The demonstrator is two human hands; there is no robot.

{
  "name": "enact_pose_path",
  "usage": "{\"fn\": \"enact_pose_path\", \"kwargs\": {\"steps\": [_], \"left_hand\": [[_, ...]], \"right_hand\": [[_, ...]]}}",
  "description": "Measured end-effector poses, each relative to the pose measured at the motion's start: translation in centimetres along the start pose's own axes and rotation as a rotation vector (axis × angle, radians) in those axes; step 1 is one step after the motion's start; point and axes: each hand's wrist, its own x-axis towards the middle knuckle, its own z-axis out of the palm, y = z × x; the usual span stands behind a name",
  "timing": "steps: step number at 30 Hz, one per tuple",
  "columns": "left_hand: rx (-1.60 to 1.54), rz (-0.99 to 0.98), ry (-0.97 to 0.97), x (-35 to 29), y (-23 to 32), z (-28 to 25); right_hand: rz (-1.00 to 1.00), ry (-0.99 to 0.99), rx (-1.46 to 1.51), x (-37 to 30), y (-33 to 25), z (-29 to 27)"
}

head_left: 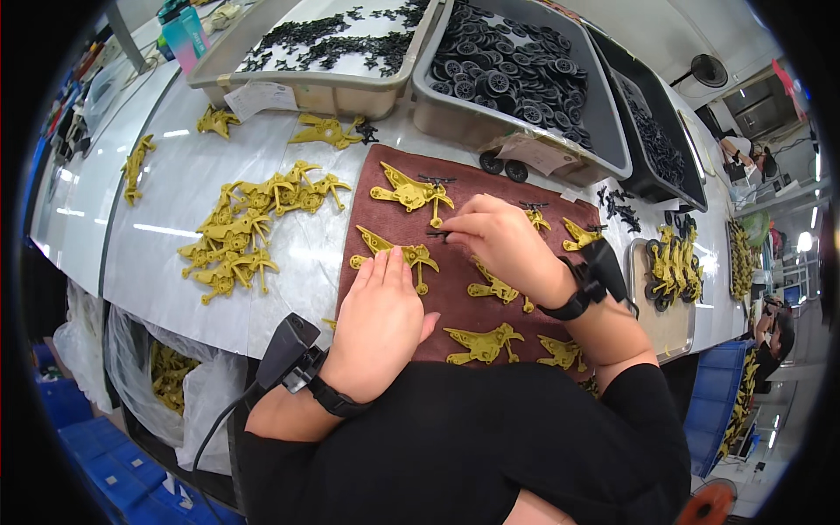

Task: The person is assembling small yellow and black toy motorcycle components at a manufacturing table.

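Observation:
My left hand (382, 302) lies with fingers stretched out over a yellow plastic toy-bike frame (422, 255), its fingertips touching it. Fingers pinched, my right hand (503, 241) holds a small black plastic piece (437, 234) just above that frame's right end. Behind both hands another yellow frame (404, 188) rests on the brown cloth (363, 206), with a black handlebar-like piece (437, 179) beside it. Partly under the right hand is a further frame (495, 284). Closer to me lies one more frame (483, 343).
A heap of yellow frames (232, 232) covers the table's left. Behind the cloth stand a grey bin (516, 131) of black wheels and a bin (306, 92) of small black pieces. At right, a tray (678, 328) holds frames with wheels. Two loose wheels (504, 165) touch the cloth's back edge.

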Motion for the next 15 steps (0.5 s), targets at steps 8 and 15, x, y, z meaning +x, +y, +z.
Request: {"fn": "enact_pose_path", "kwargs": {"steps": [8,15], "left_hand": [[0.019,-0.042,-0.028,0.2,0.4,0.1],[0.033,-0.051,-0.033,0.1,0.5,0.1]], "right_hand": [[0.040,-0.162,0.120,2.4,-0.1,2.6],[0.013,-0.244,0.077,2.7,-0.1,3.0]]}}
